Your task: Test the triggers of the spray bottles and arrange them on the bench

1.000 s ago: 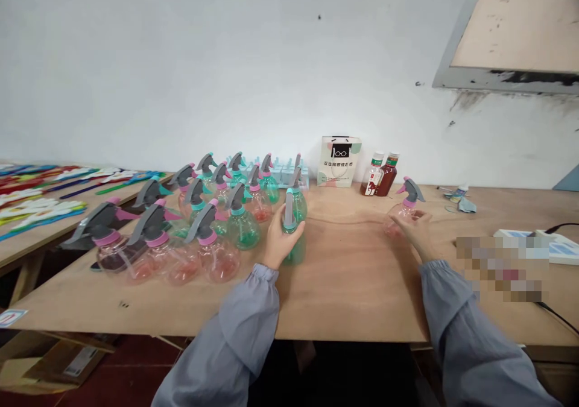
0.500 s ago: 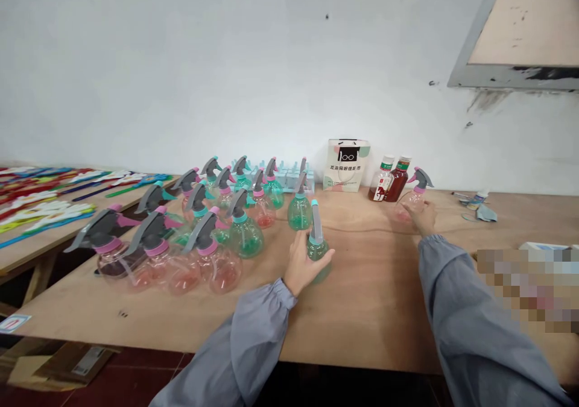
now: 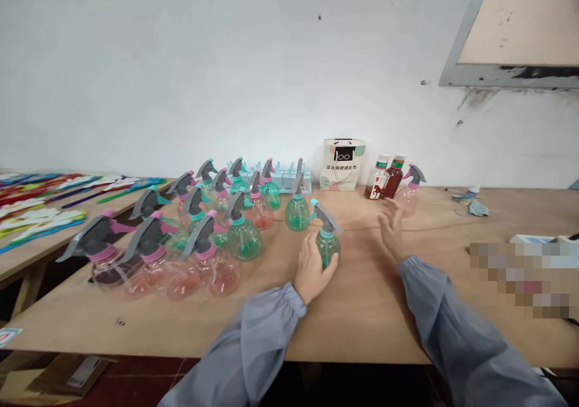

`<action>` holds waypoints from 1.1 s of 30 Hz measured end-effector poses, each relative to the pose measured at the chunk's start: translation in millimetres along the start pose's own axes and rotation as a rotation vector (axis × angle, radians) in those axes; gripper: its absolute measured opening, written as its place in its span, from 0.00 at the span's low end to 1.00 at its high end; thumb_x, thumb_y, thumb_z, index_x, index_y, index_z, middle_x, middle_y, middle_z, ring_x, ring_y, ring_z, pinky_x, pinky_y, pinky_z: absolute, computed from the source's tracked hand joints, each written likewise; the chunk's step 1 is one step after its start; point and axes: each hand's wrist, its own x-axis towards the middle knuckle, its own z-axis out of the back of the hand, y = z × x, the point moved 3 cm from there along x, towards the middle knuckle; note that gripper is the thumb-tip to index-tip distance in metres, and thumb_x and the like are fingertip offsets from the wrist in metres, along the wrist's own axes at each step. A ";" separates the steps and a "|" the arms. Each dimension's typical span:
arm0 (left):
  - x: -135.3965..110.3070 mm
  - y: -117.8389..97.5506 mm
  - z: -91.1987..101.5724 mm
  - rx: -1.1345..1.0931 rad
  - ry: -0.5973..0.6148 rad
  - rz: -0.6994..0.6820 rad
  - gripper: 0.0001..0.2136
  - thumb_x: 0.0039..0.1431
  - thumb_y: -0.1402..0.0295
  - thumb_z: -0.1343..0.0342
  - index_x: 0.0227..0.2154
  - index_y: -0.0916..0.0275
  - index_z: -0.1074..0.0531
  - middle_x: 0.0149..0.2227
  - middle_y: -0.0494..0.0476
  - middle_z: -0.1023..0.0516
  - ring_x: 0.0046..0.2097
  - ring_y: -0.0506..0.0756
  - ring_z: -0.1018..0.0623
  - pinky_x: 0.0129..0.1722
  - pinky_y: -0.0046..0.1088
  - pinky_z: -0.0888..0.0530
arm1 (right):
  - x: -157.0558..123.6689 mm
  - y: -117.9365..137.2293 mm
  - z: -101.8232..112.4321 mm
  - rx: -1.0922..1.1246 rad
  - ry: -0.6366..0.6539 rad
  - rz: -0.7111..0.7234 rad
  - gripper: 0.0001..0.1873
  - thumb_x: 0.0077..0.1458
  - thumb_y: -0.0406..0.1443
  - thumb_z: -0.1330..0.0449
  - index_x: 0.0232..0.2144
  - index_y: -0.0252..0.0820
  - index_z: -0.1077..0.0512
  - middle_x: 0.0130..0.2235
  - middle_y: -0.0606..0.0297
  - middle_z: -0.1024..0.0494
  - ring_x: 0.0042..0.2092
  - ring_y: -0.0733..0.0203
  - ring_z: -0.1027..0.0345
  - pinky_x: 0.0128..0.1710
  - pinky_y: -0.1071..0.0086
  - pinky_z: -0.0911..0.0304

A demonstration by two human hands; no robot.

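My left hand (image 3: 314, 267) is wrapped round the body of a green spray bottle (image 3: 328, 242) with a grey trigger head and turquoise collar. That bottle is upright at the middle of the table, its nozzle pointing left. My right hand (image 3: 392, 229) has its fingers apart and holds nothing. Just behind it stands a pink spray bottle (image 3: 409, 199) with a grey and pink head, apart from the others. To the left of my left hand stand several pink and green spray bottles, among them a green one (image 3: 245, 238) and a pink one (image 3: 221, 271).
A paper bag (image 3: 342, 166) leans near the wall, with two red-brown bottles (image 3: 392, 178) beside it. Light blue boxes (image 3: 294, 181) stand behind the spray bottles. A small bottle and cloth (image 3: 477, 208) lie at the right. Another table (image 3: 45, 235) with colourful items is at far left.
My right hand has let go of the pink spray bottle and moved left and nearer. The green bottle in my left hand has turned, its nozzle now to the left.
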 end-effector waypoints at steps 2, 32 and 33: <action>-1.7 -4.3 -7.3 0.044 0.045 0.010 0.34 0.61 0.60 0.46 0.65 0.66 0.53 0.63 0.74 0.41 0.67 0.66 0.40 0.63 0.50 0.37 | -18.9 26.9 -24.5 0.213 0.324 0.028 0.43 0.48 0.63 0.40 0.61 0.54 0.44 0.64 0.54 0.39 0.65 0.46 0.42 0.62 0.47 0.43; 96.0 72.2 29.9 0.310 -0.070 0.244 0.29 0.50 0.56 0.35 0.51 0.62 0.35 0.53 0.68 0.30 0.59 0.69 0.31 0.58 0.51 0.35 | -23.7 104.3 -56.7 1.028 0.408 -0.643 0.10 0.41 0.35 0.36 0.31 0.45 0.27 0.35 0.64 0.18 0.48 0.49 0.23 0.55 0.50 0.30; 85.0 68.4 31.4 0.343 -0.079 0.246 0.30 0.48 0.53 0.34 0.51 0.61 0.35 0.53 0.68 0.30 0.59 0.70 0.31 0.58 0.52 0.35 | -24.3 106.1 -56.2 1.056 0.412 -0.636 0.11 0.40 0.34 0.37 0.32 0.45 0.27 0.35 0.65 0.18 0.49 0.49 0.23 0.55 0.50 0.31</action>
